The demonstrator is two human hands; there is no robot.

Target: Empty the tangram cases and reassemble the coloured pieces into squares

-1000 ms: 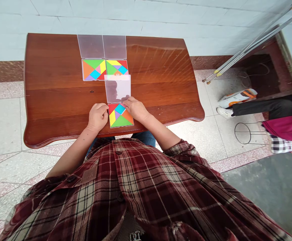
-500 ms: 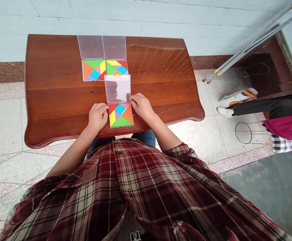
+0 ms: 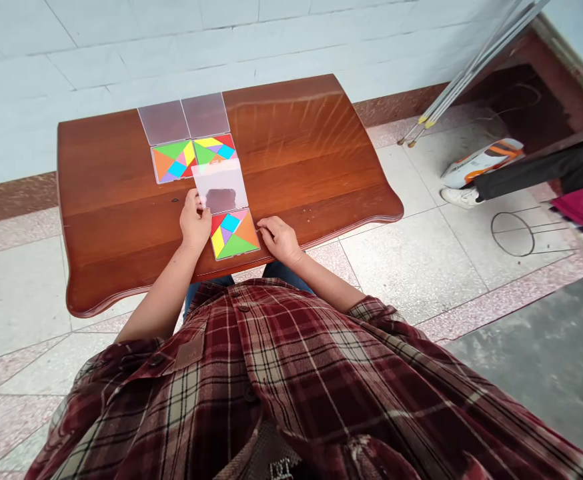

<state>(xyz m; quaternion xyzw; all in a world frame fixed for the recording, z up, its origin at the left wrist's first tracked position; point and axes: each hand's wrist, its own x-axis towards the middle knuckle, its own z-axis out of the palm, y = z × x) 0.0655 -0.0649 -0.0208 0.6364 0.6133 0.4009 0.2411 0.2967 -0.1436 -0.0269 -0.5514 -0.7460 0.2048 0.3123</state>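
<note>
My left hand (image 3: 195, 222) grips the lower left edge of a clear plastic lid (image 3: 220, 188), which is hinged to a square case of coloured tangram pieces (image 3: 234, 235). My right hand (image 3: 279, 240) lies open on the wooden table, its fingertips at the case's right edge. Farther back, two more tangram cases (image 3: 174, 161) (image 3: 214, 149) lie side by side, their clear lids (image 3: 164, 123) (image 3: 205, 115) lying open behind them.
The polished wooden table (image 3: 121, 160) ends in curved edges, with a tiled wall behind it. To the right are leaning metal rods (image 3: 471, 67), a wire stand (image 3: 511, 233), a white bag (image 3: 481, 162), and a nearby person's dark trouser leg (image 3: 531, 170) and white shoe (image 3: 459, 197).
My left hand has moved from beside the case up to the lid's edge. My right hand has slid off the lid to the case's right side. The view has tilted.
</note>
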